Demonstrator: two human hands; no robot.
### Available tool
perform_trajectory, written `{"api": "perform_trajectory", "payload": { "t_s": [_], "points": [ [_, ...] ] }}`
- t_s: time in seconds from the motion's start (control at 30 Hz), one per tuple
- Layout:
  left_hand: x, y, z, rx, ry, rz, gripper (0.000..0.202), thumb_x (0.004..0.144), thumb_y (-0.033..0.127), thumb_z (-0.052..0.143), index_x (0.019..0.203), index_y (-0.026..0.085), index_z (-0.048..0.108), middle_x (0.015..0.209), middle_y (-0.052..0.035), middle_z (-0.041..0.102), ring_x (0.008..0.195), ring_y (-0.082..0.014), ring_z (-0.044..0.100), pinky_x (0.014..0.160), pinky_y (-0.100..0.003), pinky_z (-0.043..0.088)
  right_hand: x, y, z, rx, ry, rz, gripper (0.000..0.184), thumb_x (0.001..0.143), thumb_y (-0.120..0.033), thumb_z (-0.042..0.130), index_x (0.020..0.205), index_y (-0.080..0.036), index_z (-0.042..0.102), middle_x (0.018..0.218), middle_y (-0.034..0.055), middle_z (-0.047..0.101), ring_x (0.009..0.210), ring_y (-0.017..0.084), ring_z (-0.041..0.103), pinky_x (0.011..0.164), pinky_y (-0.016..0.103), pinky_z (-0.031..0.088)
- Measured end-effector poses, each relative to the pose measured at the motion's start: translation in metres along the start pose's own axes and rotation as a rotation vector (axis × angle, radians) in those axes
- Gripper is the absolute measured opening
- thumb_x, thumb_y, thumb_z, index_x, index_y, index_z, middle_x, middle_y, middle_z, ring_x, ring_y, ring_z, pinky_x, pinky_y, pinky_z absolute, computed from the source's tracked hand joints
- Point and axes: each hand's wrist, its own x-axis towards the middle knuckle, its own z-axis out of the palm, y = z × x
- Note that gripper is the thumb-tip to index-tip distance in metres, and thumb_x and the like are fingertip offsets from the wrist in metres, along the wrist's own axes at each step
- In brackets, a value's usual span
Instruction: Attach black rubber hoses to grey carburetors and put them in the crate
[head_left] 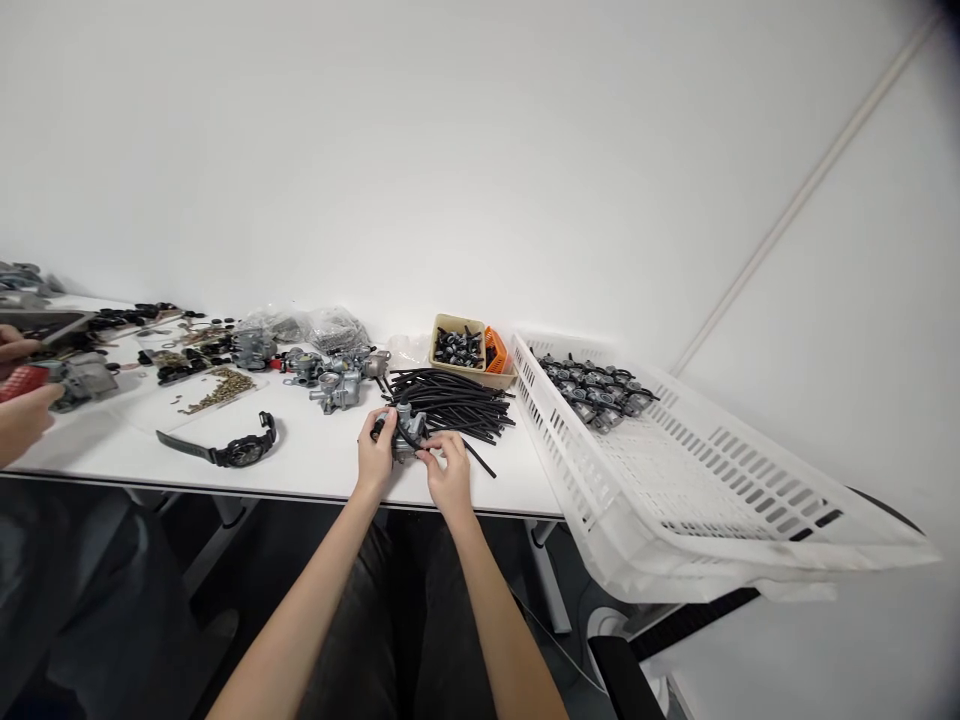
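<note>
Close to the table's front edge, my left hand (376, 452) is wrapped round the left side of a grey metal carburetor (409, 424). A short black rubber hose curves across the carburetor's front. My right hand (450, 472) is at the carburetor's right side, thumb and fingers pinched at the lower end of that hose; the fingertips partly hide it. Just behind both hands lies a pile of black rubber hoses (450, 398), one loose hose sticking out to the right. More carburetors (337, 391) sit left of the pile.
A white slotted crate (555, 440) holding several carburetors stands at right. Behind the hoses are a cream bin (436, 345) of small parts and an orange basket (496, 350). A black wristwatch (244, 452) and brass fittings (221, 390) lie left; a co-worker's hand (26, 420) holds a red-handled tool.
</note>
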Motion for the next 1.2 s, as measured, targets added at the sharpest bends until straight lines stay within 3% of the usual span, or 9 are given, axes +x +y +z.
{"api": "perform_trajectory", "payload": {
  "t_s": [0.03, 0.07, 0.17, 0.27, 0.47, 0.77, 0.97, 1.1, 1.2],
  "points": [
    [0.001, -0.002, 0.0, -0.013, 0.005, -0.007, 0.034, 0.08, 0.052, 0.056, 0.09, 0.019, 0.06, 0.085, -0.0027, 0.06, 0.079, -0.017, 0.054, 0.072, -0.026, 0.042, 0.001, 0.0, -0.002, 0.032, -0.007, 0.017, 0.006, 0.08, -0.017, 0.057, 0.084, -0.02, 0.06, 0.094, 0.0064, 0.058, 0.095, 0.021, 0.056, 0.084, 0.034, 0.047],
    [0.002, -0.003, 0.0, -0.019, 0.006, -0.012, 0.035, 0.081, 0.052, 0.055, 0.09, 0.019, 0.06, 0.086, -0.003, 0.061, 0.08, -0.0174, 0.055, 0.074, -0.026, 0.042, 0.002, 0.001, -0.004, 0.076, -0.016, 0.046, 0.014, 0.078, -0.022, 0.063, 0.092, -0.021, 0.06, 0.102, 0.0076, 0.058, 0.1, 0.022, 0.056, 0.086, 0.035, 0.046],
    [0.002, -0.005, 0.0, -0.013, -0.025, -0.01, 0.033, 0.08, 0.05, 0.055, 0.09, 0.019, 0.06, 0.087, -0.0031, 0.062, 0.083, -0.0179, 0.056, 0.078, -0.028, 0.042, 0.006, 0.006, -0.006, 0.279, -0.07, 0.174, 0.058, 0.071, -0.032, 0.073, 0.123, -0.023, 0.048, 0.129, 0.0116, 0.051, 0.113, 0.023, 0.054, 0.096, 0.039, 0.044],
    [0.0, -0.002, 0.002, 0.015, -0.103, 0.012, 0.029, 0.077, 0.047, 0.061, 0.086, 0.02, 0.062, 0.084, -0.0026, 0.062, 0.083, -0.0182, 0.056, 0.079, -0.028, 0.041, 0.009, 0.011, -0.004, 0.469, -0.145, 0.275, 0.08, 0.069, -0.035, 0.075, 0.137, -0.024, 0.035, 0.134, 0.0134, 0.05, 0.119, 0.023, 0.053, 0.103, 0.042, 0.04],
    [-0.003, 0.002, 0.002, 0.05, -0.18, 0.027, 0.026, 0.08, 0.046, 0.059, 0.088, 0.021, 0.062, 0.089, -0.0035, 0.062, 0.088, -0.0197, 0.055, 0.083, -0.029, 0.039, 0.005, 0.012, 0.0, 0.426, -0.133, 0.251, 0.069, 0.071, -0.036, 0.073, 0.133, -0.021, 0.047, 0.136, 0.0107, 0.051, 0.125, 0.025, 0.049, 0.108, 0.042, 0.036],
    [0.0, -0.004, -0.001, 0.016, -0.178, -0.029, 0.03, 0.079, 0.048, 0.059, 0.089, 0.02, 0.063, 0.091, -0.0045, 0.062, 0.09, -0.021, 0.054, 0.082, -0.03, 0.039, 0.002, 0.015, 0.0, 0.286, -0.163, 0.186, 0.066, 0.079, -0.037, 0.066, 0.139, -0.024, 0.041, 0.137, 0.0058, 0.052, 0.125, 0.024, 0.05, 0.106, 0.041, 0.038],
    [0.003, -0.004, 0.0, -0.071, -0.186, -0.089, 0.029, 0.076, 0.047, 0.063, 0.085, 0.019, 0.064, 0.087, -0.0027, 0.062, 0.086, -0.0188, 0.055, 0.08, -0.028, 0.039, 0.0, 0.014, -0.001, 0.234, -0.139, 0.175, 0.058, 0.081, -0.038, 0.064, 0.135, -0.025, 0.047, 0.134, 0.0058, 0.055, 0.122, 0.024, 0.052, 0.105, 0.04, 0.039],
    [0.003, -0.004, 0.001, -0.152, -0.186, -0.161, 0.033, 0.071, 0.047, 0.067, 0.085, 0.018, 0.065, 0.087, -0.0031, 0.065, 0.085, -0.0191, 0.058, 0.079, -0.027, 0.041, 0.001, 0.013, 0.0, 0.278, -0.082, 0.202, 0.055, 0.077, -0.038, 0.067, 0.129, -0.026, 0.053, 0.128, 0.006, 0.06, 0.117, 0.024, 0.056, 0.104, 0.041, 0.041],
    [0.003, 0.0, 0.0, -0.228, -0.185, -0.246, 0.039, 0.069, 0.05, 0.067, 0.087, 0.016, 0.065, 0.087, -0.0048, 0.067, 0.085, -0.0206, 0.061, 0.076, -0.029, 0.045, 0.005, 0.011, -0.003, 0.388, -0.087, 0.265, 0.063, 0.07, -0.04, 0.073, 0.128, -0.023, 0.054, 0.114, 0.007, 0.067, 0.108, 0.024, 0.062, 0.1, 0.042, 0.045]
  ]
}}
